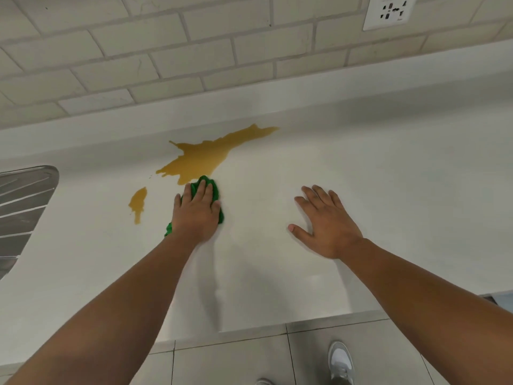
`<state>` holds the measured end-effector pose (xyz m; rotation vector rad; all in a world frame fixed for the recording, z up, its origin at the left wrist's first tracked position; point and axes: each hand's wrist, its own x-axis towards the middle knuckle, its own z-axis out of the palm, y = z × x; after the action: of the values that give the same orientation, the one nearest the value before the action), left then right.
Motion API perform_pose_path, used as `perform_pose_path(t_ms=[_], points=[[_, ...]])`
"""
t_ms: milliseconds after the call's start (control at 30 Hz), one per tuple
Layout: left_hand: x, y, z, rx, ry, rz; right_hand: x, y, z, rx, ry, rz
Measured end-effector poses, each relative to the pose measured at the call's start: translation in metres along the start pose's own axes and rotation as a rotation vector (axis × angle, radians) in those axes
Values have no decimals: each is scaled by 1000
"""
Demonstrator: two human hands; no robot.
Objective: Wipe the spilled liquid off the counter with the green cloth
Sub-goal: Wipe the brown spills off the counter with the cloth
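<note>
A large amber puddle of spilled liquid spreads across the white counter, reaching toward the back ledge. A smaller amber patch lies to its left. My left hand presses flat on the bunched green cloth, whose front edge touches the near rim of the big puddle. Most of the cloth is hidden under the palm. My right hand rests flat on the counter to the right, fingers spread, holding nothing.
A steel sink drainboard sits at the left edge. The tiled wall with a power socket rises behind the counter's raised ledge. The counter's front edge, grey floor tiles and a shoe are below.
</note>
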<state>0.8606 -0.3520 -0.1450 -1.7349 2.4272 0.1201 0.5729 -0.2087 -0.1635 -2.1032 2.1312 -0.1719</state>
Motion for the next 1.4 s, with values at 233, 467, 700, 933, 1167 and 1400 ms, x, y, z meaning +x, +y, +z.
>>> perform_pose_path(t_ms=[233,467,700,933,1167,1400], points=[[-53,60,5,29,12,382,-1,-2,-2,1,-14,9],[-65,-8,14,-12,25,311,-1,-3,-3,8,-29,13],[-2,47,0,2,28,107,0,-4,-6,27,-47,14],[-54,101,8,35,38,381,-3,-3,-7,32,-46,7],[-66,33,13,23,36,299,-5,-3,-6,23,-63,-2],[-14,119,0,-22,30,128,-5,3,-7,191,-41,-26]])
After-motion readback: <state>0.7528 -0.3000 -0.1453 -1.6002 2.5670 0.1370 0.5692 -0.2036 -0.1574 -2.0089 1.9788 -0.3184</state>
